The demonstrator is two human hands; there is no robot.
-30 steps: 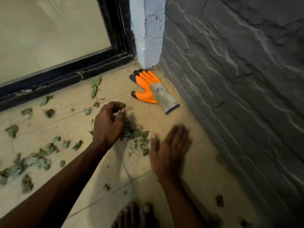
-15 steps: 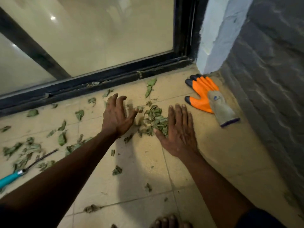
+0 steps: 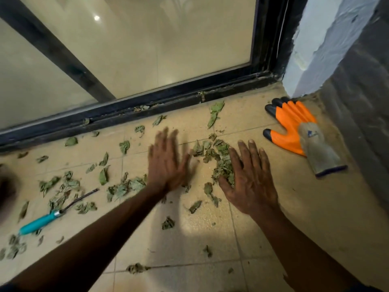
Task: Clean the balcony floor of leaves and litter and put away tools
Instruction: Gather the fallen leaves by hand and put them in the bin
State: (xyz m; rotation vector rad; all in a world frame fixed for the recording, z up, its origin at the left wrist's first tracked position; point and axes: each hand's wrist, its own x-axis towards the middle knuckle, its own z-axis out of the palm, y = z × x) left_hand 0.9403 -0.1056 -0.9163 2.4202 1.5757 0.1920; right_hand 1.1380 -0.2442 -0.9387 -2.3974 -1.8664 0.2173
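Observation:
A small heap of dry green leaves (image 3: pixel 219 159) lies on the beige tiled floor (image 3: pixel 189 239) between my two hands. My left hand (image 3: pixel 166 163) is flat, fingers spread, blurred by motion, just left of the heap. Flat on the tile at the heap's right edge rests my right hand (image 3: pixel 250 178), its thumb touching leaves. Neither hand holds anything. More loose leaves (image 3: pixel 63 186) are scattered to the left. A hand tool with a teal handle (image 3: pixel 40 223) and a thin dark metal shaft lies among them.
An orange and grey work glove (image 3: pixel 294 133) lies near the corner on the right. A dark sliding-door track (image 3: pixel 147 108) with glass runs along the far side. A dark stone wall (image 3: pixel 362 102) and a white pillar (image 3: pixel 315 45) close off the right.
My left hand went from a loose fist to flat with fingers spread and now slides beside the heap. My right hand has settled at the heap's right edge. The view swung left, showing the teal tool.

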